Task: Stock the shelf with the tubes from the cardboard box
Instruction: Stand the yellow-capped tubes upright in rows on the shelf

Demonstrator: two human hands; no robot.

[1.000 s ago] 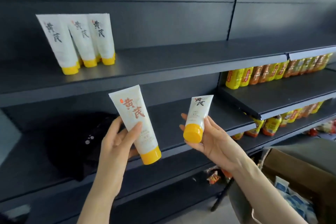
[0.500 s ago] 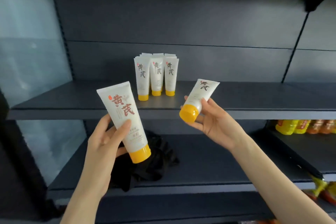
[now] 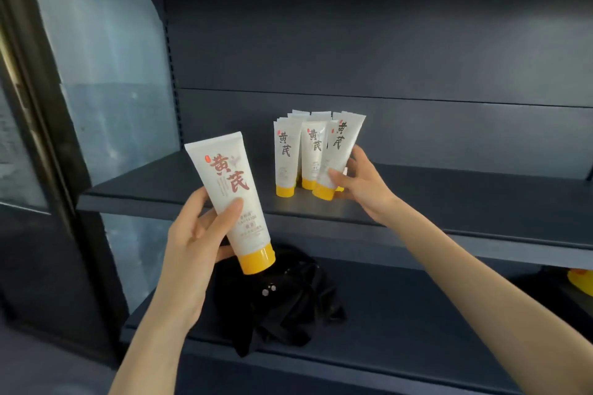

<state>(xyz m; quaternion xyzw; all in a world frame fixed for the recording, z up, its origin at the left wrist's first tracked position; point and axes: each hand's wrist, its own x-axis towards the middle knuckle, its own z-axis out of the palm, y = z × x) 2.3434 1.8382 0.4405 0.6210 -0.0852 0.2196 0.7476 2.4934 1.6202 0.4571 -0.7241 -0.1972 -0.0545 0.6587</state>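
Tubes (image 3: 285,154) of white plastic with yellow caps stand cap-down in a tight cluster on the dark shelf (image 3: 449,202), near the middle of the view. They are more than one row deep, and the number at the back cannot be told.

The right hand (image 3: 362,183) reaches in from 4 o'clock and is clamped on a leaning tube (image 3: 335,154) at the 3 o'clock side of the cluster, thumb on its front and fingers behind. This tube tips toward 1 o'clock, with its cap down at the shelf surface just beside its neighbour's cap. Whether the cap sits flat cannot be told.

The left hand (image 3: 192,234) comes up from 7 o'clock and grips a raised tube (image 3: 229,189), thumb across the printed front and fingers curled behind. It is held in the air in front of the shelf edge, at 8 o'clock of the cluster and apart from it. Its cap points to 5 o'clock and its crimped end to 11 o'clock.

A black cloth (image 3: 282,298) lies crumpled on the lower shelf (image 3: 417,330) at 6 o'clock, under the raised tube. A glass panel (image 3: 106,74) closes the unit's side at 10 o'clock. A yellow object (image 3: 582,280) shows in part at the 4 o'clock edge.
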